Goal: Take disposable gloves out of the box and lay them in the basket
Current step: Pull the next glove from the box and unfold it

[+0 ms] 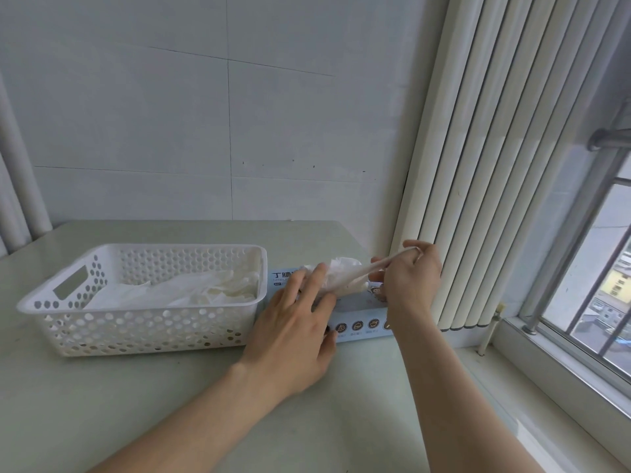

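Glove (345,280) taut from box (358,309) to right hand (409,278)

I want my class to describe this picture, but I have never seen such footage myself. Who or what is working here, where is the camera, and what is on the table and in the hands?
There is no machine here: a person works with two bare hands, and the one camera sits on their head, looking forward and down. On the pale table stands a white perforated basket with thin whitish gloves already lying in it. Right of it lies a light blue glove box. The left hand rests with straight fingers on the box top, seemingly steadying it. The right hand pinches a glove that stretches out from the box. Behind are vertical blinds and a window.
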Demonstrator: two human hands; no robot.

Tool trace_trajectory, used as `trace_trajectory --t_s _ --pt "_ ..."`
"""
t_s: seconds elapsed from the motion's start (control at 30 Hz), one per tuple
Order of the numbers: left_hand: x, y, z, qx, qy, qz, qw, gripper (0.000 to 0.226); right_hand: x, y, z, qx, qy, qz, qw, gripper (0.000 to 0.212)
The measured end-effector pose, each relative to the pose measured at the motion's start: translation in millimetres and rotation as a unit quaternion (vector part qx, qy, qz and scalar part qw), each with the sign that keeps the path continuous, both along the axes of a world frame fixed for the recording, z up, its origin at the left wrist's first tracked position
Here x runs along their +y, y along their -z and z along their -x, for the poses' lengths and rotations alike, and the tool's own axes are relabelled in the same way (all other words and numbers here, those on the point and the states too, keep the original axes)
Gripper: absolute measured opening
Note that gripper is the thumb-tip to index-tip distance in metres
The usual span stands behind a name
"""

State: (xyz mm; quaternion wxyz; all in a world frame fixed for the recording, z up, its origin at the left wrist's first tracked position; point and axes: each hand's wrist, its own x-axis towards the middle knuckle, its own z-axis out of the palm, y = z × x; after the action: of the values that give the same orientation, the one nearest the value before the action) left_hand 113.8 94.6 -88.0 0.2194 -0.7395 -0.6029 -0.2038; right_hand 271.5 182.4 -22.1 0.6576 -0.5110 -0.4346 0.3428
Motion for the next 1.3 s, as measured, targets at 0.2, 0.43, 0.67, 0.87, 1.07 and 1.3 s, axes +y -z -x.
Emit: trace_trajectory --t_s 0.2,0.43,0.67,0.87,1.07,1.3 --pt "-3.4 2.1 -1.8 -0.016 -0.031 0.007 0.999 0.061 -4.1 -12.6 -7.2 -0.148 -0.152 -0.049 0.976 0.042" --pt "-4.3 2.1 -2.6 -0.038 -0.045 0.001 0.998 0.068 -7.3 -6.5 4.0 -0.566 -0.115 -0.054 0.814 0.013" --pt "-3.5 2.5 -1.2 -0.053 -0.019 -0.026 0.998 0.064 -2.1 -4.2 4.2 -0.51 -0.094 -0.151 0.842 0.007" --pt "-2.6 5.3 0.1 -0.059 -0.041 -0.01 0.997 0.065 3.0 -3.9 7.5 -0.37 -0.094 -0.217 0.898 0.017" --pt "-0.8 4.4 0.3 -0.027 -0.046 -0.01 0.999 0.061 6.1 -2.4 5.3 -0.239 -0.017 -0.169 0.956 0.026" --pt "-1.0 0.9 0.5 -0.018 -0.035 -0.011 0.999 0.071 6.5 -0.8 2.8 -0.245 0.041 -0.121 0.961 0.032"
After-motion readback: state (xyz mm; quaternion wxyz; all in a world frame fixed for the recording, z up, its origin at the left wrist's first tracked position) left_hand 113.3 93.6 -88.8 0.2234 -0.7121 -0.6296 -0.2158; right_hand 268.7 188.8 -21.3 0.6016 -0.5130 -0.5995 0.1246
